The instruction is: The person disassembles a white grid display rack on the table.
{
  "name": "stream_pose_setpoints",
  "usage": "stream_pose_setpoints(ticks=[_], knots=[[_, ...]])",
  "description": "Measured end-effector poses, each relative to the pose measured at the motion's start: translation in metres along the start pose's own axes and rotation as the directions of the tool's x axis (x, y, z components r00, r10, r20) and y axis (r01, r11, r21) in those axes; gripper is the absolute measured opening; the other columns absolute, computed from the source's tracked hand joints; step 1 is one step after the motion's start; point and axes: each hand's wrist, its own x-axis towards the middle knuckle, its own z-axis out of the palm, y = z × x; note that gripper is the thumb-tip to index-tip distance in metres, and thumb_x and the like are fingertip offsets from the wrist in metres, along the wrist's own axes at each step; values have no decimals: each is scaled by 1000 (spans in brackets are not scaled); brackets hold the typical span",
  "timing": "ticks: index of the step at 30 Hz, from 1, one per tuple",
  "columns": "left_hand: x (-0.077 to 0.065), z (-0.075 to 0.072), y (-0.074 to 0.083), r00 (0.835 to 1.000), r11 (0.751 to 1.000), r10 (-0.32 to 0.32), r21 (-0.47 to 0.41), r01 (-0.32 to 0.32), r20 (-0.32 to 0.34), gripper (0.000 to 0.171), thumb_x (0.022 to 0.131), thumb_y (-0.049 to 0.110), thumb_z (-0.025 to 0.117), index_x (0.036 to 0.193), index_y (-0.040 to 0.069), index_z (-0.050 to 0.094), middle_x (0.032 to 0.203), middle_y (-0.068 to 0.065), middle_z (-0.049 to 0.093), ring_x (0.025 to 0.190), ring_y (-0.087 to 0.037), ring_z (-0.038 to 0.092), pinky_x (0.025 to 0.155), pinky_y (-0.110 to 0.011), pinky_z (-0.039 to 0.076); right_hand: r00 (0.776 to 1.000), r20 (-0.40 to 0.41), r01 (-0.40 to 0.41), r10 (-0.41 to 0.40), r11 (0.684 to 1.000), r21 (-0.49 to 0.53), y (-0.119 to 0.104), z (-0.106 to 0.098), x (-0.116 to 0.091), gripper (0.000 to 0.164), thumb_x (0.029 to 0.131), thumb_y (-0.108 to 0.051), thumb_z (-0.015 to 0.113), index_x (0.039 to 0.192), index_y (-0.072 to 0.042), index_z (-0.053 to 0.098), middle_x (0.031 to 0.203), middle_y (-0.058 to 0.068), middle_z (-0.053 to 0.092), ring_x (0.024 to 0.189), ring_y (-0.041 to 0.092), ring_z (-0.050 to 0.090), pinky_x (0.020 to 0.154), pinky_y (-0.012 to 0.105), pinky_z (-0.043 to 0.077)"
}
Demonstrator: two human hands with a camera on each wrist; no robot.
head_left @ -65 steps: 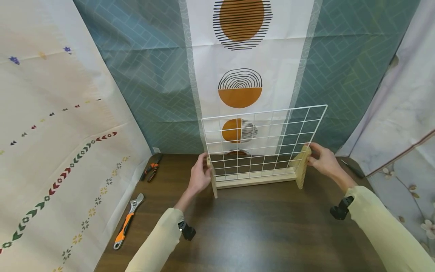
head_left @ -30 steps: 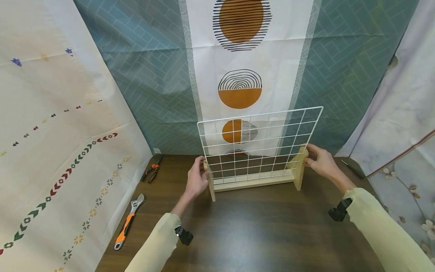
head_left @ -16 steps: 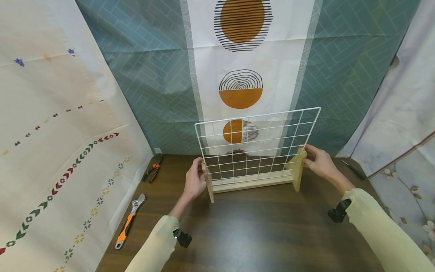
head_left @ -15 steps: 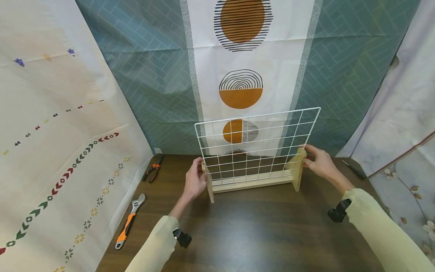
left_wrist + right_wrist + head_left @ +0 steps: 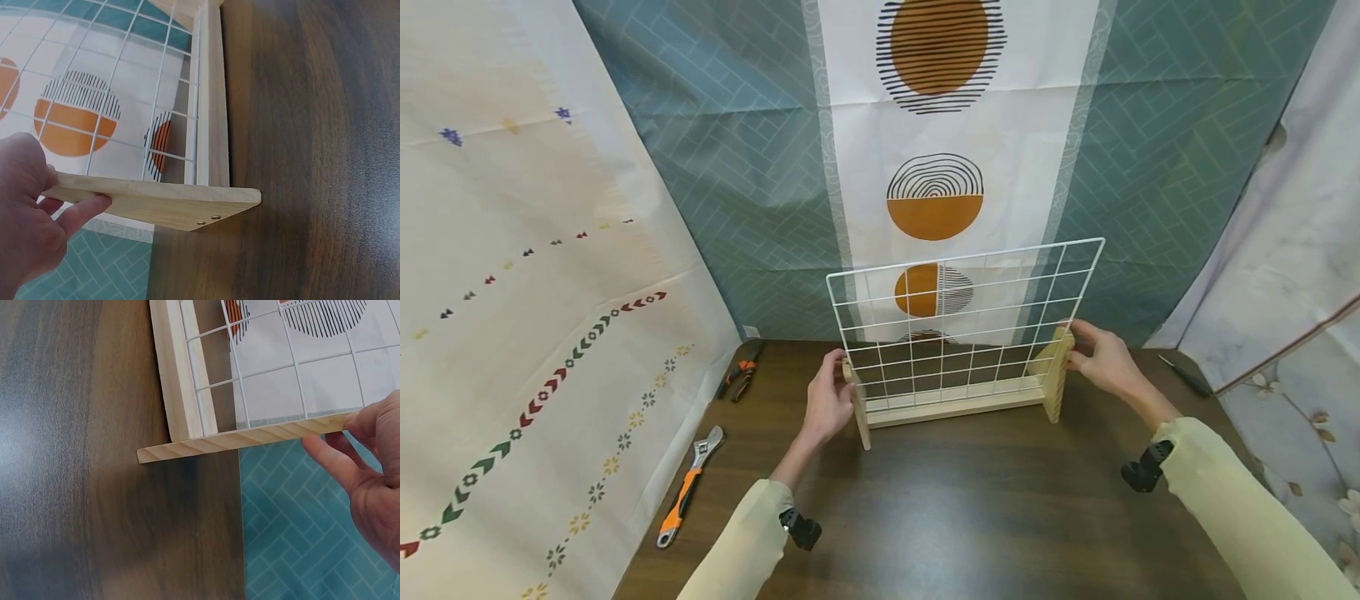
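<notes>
A rack with a white wire grid (image 5: 964, 257) and a pale wooden base bar (image 5: 955, 407) stands on the brown table, its grid upright. My left hand (image 5: 828, 407) holds the upper part of its left wooden side panel (image 5: 859, 410). In the left wrist view, the left hand (image 5: 28, 219) has thumb and fingers on the edge of that panel (image 5: 156, 205), where two small metal screw heads show. On the other side, my right hand (image 5: 1107, 360) pinches the top of the right side panel (image 5: 1057, 377); the right wrist view shows the hand (image 5: 375, 494) at that panel's edge (image 5: 231, 439).
Orange-handled pliers (image 5: 743, 371) and an adjustable wrench (image 5: 688, 487) lie along the table's left side. A dark slim tool (image 5: 1184, 376) lies at the back right. Patterned cloths hang behind and at both sides. Bare brown tabletop (image 5: 970, 508) stretches in front of the rack.
Over about two seconds, the rack has shifted slightly left and nearer to me, with both hands moving along on its side panels. In the last half second it has barely moved.
</notes>
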Motion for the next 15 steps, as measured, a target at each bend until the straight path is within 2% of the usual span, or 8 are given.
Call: stream_pose_setpoints(ticks=[15], knots=[[-6, -7, -2, 1000, 1000, -1, -13, 1, -15, 54, 81, -22, 60, 129, 1, 48, 110, -22, 61, 100, -36, 66, 85, -44, 55, 1000, 3, 13, -13, 1000, 17, -5, 6, 0, 52, 90, 16, 54, 141, 12, 43, 137, 39, 46, 113, 56, 55, 78, 49, 55]])
